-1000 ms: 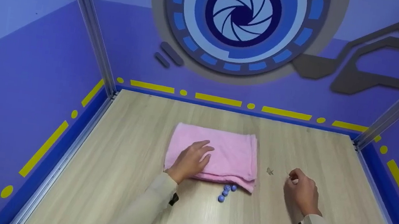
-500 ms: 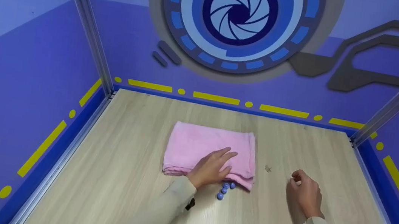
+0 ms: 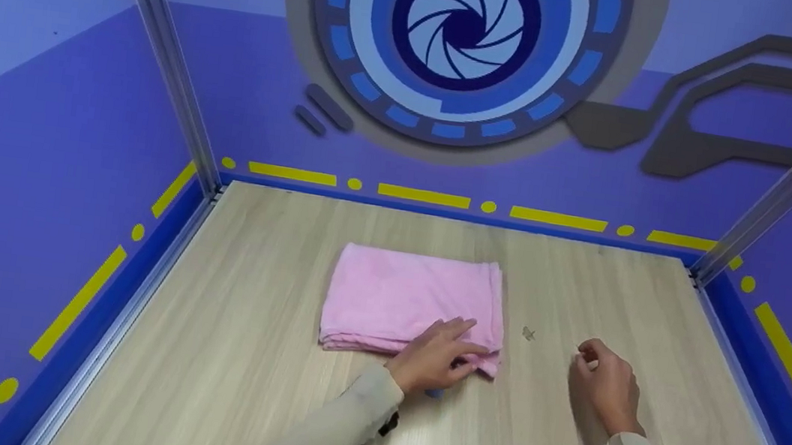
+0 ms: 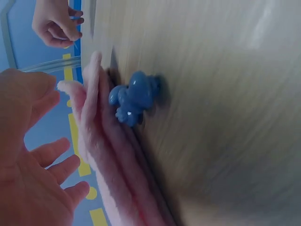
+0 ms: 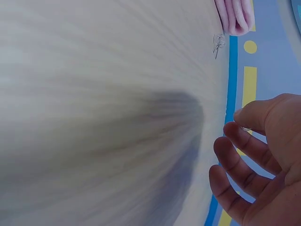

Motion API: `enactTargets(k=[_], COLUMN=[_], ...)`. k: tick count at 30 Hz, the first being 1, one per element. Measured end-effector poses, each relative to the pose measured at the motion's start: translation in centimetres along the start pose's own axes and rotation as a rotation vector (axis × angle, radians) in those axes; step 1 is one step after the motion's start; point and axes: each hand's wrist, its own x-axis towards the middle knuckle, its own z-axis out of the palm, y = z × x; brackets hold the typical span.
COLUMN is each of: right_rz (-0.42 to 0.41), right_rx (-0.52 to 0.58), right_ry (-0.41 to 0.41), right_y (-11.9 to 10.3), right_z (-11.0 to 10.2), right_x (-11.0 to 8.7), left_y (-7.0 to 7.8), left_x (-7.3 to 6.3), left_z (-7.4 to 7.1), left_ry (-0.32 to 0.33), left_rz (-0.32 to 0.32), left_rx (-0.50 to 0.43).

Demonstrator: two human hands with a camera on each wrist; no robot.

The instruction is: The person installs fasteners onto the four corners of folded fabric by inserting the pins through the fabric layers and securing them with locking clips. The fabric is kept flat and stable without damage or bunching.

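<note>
A folded pink towel [image 3: 402,291] lies on the table. My left hand [image 3: 434,356] is over its front right corner, fingers loosely spread and holding nothing. Under that hand, against the towel's front edge, is a small shiny blue figure made of rounded lumps [image 4: 138,94]; the hand covers most of it in the head view. To the right, my right hand [image 3: 606,384] is above the table with thumb and forefinger pinched together. Between these fingertips shows a sliver of a tiny clear piece [image 5: 246,129], mostly hidden.
A small clear, wiry bit [image 3: 528,334] lies between the towel and my right hand. Blue-purple printed walls [image 3: 245,98] with metal corner posts [image 3: 167,58] enclose the wooden table [image 3: 243,294] at the back and both sides.
My left hand has moved right and toward me, from the towel's middle to its front right corner, now over the blue figure. The right hand has stayed nearly still, still pinching.
</note>
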Motion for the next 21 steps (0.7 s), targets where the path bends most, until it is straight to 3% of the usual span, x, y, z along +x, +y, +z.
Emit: enactTargets(k=[11,21], right_rz=[0.014,0.044], right_rx=[-0.009,-0.002], right_ry=[-0.004,-0.014], right_y=[0.4,0.7], right_z=[0.1,0.2], right_x=[-0.2,-0.2], left_y=[1.0,1.7], left_x=[0.3,0.3], left_z=[1.4,2.8], left_ry=[-0.154,-0.168], left_rz=[-0.044,-0.053], left_rx=[0.001,0.09])
